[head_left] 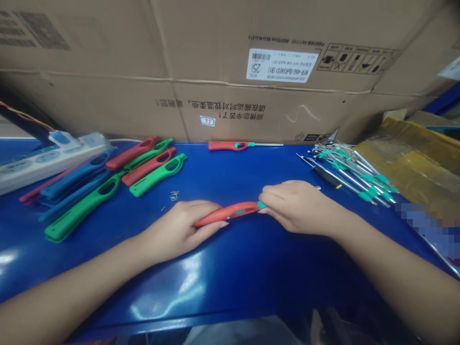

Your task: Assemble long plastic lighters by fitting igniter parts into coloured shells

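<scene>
A red long-nosed lighter [215,217] lies sideways between my two hands, above the blue table. My left hand [183,225] is closed around the rear of its handle. At the other end my right hand [296,206] is closed on the green collar and the nozzle; most of the metal tube is hidden in the fist, and a tip shows past the knuckles. Behind my left hand, several small metal pins [174,195] lie loose on the table. Farther back, a second red lighter [228,145] with green trigger and metal tube lies by the cardboard.
Red, blue and green lighter shells [158,176] are heaped at the left, beside a white power strip [46,155]. On the right lie several metal nozzle tubes [354,175] with green parts and a black-handled screwdriver [325,176]. A large cardboard box [125,100] walls off the back.
</scene>
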The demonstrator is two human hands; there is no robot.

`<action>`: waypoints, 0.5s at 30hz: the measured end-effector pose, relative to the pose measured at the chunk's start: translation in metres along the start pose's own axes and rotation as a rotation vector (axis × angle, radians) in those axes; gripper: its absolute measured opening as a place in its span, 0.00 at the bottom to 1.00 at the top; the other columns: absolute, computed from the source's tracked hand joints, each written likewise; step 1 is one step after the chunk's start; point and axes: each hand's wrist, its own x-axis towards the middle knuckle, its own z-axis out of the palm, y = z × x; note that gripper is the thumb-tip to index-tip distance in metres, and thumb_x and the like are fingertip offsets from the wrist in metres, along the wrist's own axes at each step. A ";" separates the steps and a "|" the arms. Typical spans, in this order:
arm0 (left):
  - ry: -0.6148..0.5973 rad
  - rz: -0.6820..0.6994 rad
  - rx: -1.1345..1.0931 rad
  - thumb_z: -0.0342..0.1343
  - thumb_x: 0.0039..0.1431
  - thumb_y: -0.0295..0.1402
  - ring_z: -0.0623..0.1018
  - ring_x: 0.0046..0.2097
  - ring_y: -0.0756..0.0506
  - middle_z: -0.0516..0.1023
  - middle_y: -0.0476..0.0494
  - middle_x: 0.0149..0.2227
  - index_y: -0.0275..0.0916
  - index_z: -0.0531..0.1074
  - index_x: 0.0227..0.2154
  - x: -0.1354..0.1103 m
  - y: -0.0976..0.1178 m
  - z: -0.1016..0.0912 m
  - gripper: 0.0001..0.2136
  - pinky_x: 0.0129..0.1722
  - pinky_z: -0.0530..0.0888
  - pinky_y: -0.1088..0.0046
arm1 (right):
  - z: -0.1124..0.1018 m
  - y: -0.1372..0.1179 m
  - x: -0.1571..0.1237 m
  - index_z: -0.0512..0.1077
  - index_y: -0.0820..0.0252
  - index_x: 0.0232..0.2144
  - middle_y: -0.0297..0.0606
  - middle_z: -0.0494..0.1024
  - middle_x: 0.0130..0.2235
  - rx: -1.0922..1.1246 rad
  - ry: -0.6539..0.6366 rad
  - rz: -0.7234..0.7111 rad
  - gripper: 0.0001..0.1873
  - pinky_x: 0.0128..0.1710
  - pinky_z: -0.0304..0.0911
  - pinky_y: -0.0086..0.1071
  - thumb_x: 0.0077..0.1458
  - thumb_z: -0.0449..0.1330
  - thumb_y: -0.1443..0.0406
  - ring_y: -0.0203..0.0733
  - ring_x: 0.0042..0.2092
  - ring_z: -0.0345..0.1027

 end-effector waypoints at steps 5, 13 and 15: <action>-0.009 0.042 0.000 0.57 0.71 0.34 0.79 0.39 0.50 0.80 0.48 0.39 0.39 0.75 0.46 0.000 -0.003 0.001 0.06 0.41 0.72 0.77 | 0.001 -0.004 0.001 0.72 0.61 0.34 0.34 0.72 0.29 -0.047 0.016 0.009 0.16 0.30 0.48 0.35 0.71 0.49 0.63 0.39 0.26 0.56; 0.015 0.030 0.031 0.57 0.70 0.34 0.79 0.38 0.49 0.80 0.47 0.39 0.39 0.75 0.46 -0.005 -0.002 0.000 0.07 0.40 0.72 0.76 | 0.003 -0.008 0.001 0.74 0.61 0.34 0.35 0.72 0.29 -0.141 0.147 -0.006 0.14 0.30 0.49 0.36 0.70 0.53 0.63 0.41 0.27 0.59; 0.013 0.033 0.066 0.56 0.71 0.35 0.79 0.39 0.48 0.80 0.46 0.39 0.38 0.75 0.47 -0.006 -0.001 0.000 0.08 0.40 0.73 0.75 | 0.005 -0.010 0.001 0.74 0.61 0.33 0.35 0.71 0.28 -0.154 0.149 -0.006 0.14 0.29 0.49 0.36 0.70 0.53 0.64 0.42 0.27 0.58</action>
